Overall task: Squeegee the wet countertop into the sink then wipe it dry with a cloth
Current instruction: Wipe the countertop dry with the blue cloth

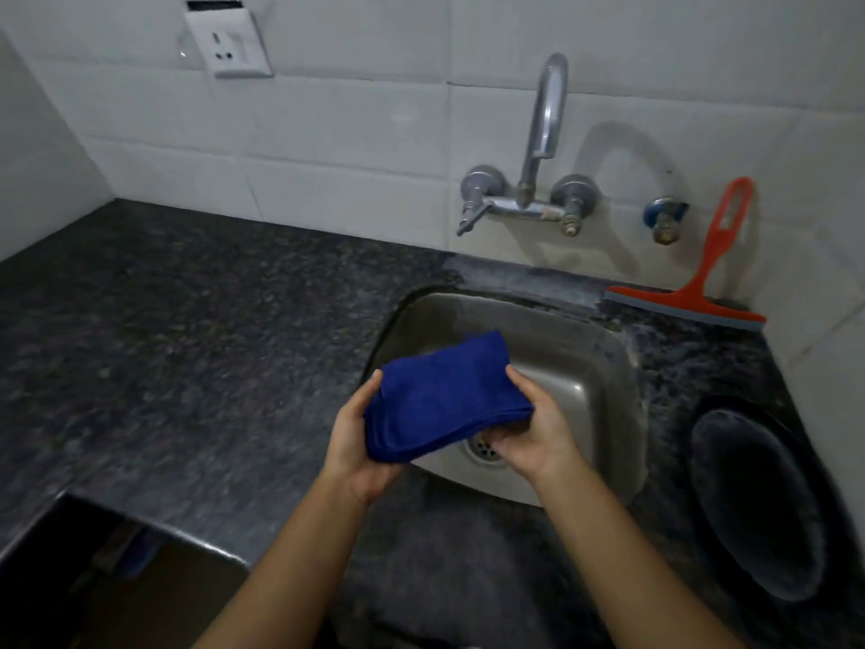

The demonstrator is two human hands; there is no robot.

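A folded dark blue cloth (442, 395) is held over the steel sink (585, 367), above the drain. My left hand (358, 447) grips its left edge and my right hand (533, 433) grips its right edge from beneath. The red squeegee (702, 283) leans against the tiled wall behind the sink's right corner, blade down on the ledge, apart from both hands. The dark speckled granite countertop (187, 348) stretches to the left of the sink.
A wall-mounted tap (538, 147) with two valves arches over the sink. A blue-handled valve (664, 217) sits to its right. A black round pan or plate (758, 503) lies on the counter at right. A wall socket (229, 44) is upper left.
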